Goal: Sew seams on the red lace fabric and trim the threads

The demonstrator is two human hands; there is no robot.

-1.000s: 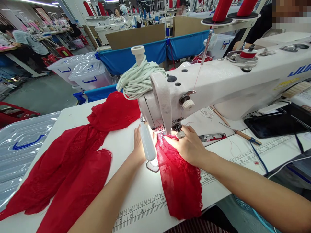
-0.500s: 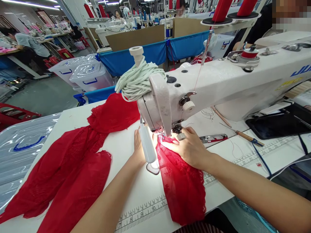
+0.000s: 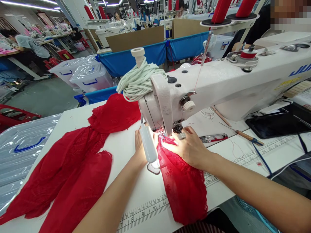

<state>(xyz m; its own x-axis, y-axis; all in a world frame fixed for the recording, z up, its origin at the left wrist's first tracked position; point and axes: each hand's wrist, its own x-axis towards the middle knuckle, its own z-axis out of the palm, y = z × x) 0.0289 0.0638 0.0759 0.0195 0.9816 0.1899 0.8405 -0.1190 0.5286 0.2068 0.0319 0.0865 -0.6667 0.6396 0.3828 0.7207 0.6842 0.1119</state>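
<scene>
Worktop: white, with a printed measuring scale (image 3: pixel 145 212) along the near edge; the worktop (image 3: pixel 77 118) carries the sewing machine (image 3: pixel 211 81).
Lace panel: the red lace panel (image 3: pixel 183 191) runs from beneath the needle area to the near edge.
Right hand: the right hand (image 3: pixel 191 149) lies on the lace panel, thumb toward the needle area; whether its grip pinches the cloth cannot be told.
Left hand: the left hand (image 3: pixel 140 145) is partly behind the white lamp (image 3: pixel 148 145); its grip cannot be determined.
Red cloth: a further heap of red cloth (image 3: pixel 73 168) spreads over the left side — number of pieces unclear.
Machine head: a coil of pale cord (image 3: pixel 138 81) rests on top; red thread cones (image 3: pixel 221 11) stand behind the arm.
Right side: snips (image 3: pixel 213 138), a wooden-handled tool (image 3: pixel 247 136) and a dark flat device (image 3: pixel 274 123) lie near the machine base.
Room: blue cloth (image 3: pixel 133 58) hangs below cardboard panels (image 3: pixel 136 38); clear lidded boxes (image 3: pixel 92 77) stand on the grey floor (image 3: pixel 58 97).
Far left: a person (image 3: pixel 31 43) leans over another worktop — strip lights (image 3: pixel 29 5) overhead.
</scene>
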